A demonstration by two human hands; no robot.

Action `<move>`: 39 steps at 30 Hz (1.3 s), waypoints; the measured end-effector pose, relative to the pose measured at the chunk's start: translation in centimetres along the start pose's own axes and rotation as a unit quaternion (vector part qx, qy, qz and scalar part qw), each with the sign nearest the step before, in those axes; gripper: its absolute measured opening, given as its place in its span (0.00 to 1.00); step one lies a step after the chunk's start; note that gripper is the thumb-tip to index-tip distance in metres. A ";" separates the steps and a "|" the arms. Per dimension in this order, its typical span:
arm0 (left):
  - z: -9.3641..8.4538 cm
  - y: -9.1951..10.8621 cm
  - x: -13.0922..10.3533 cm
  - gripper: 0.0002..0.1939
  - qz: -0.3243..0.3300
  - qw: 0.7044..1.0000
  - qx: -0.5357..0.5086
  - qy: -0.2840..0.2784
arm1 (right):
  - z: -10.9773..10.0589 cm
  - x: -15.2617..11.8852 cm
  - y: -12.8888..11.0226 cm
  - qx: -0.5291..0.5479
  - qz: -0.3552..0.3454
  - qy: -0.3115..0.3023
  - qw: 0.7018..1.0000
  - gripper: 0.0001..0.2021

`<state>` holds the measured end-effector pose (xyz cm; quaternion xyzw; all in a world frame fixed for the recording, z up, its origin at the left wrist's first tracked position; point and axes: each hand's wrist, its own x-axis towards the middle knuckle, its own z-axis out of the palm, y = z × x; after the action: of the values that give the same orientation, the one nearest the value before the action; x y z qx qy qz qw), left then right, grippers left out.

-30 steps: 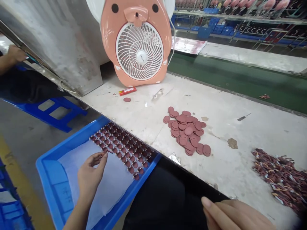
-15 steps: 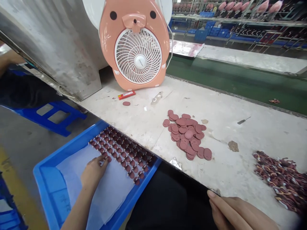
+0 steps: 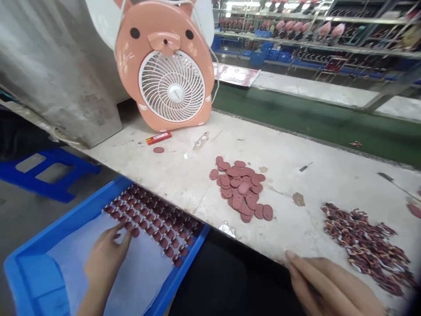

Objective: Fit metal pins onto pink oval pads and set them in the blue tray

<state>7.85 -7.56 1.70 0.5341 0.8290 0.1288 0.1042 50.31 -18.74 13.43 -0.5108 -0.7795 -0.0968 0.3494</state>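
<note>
My left hand (image 3: 107, 252) is over the blue tray (image 3: 31, 243), its thumb and index finger slightly parted. A brown-red disc piece (image 3: 135, 231) sits just beyond its fingertips; whether they touch it is unclear. Rows of similar small pieces (image 3: 149, 217) with pale bits at their tops lie on the white sheet (image 3: 144, 272) in the tray. My right hand (image 3: 329, 281) lies at the table's front edge with fingers stretched out, and nothing shows in it. Beyond it is a heap of dark red strap-like pieces (image 3: 368, 248). A pile of brown-red oval discs (image 3: 241, 186) sits mid-table.
A pink animal-shaped fan (image 3: 166, 83) stands at the back of the white table (image 3: 177, 182), beside a grey metal housing (image 3: 66, 66). A red box (image 3: 158, 138) lies before it. Beyond runs a green belt (image 3: 283, 112). A blue stool (image 3: 49, 171) is at left.
The view has shifted, so the table and tray sit differently in the picture. My left thumb and index finger have parted slightly beside the disc piece. My right hand stays at the table edge.
</note>
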 end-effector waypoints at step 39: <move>-5.0 22.2 -17.1 0.18 -0.132 0.567 -0.640 -0.502 | 2.0 1.4 -3.0 0.164 0.010 0.162 0.973 0.08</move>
<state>32.31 -14.87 14.20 0.1915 0.4053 0.3221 0.8338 46.45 -18.06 13.47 -0.4314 -0.7131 -0.0452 0.5508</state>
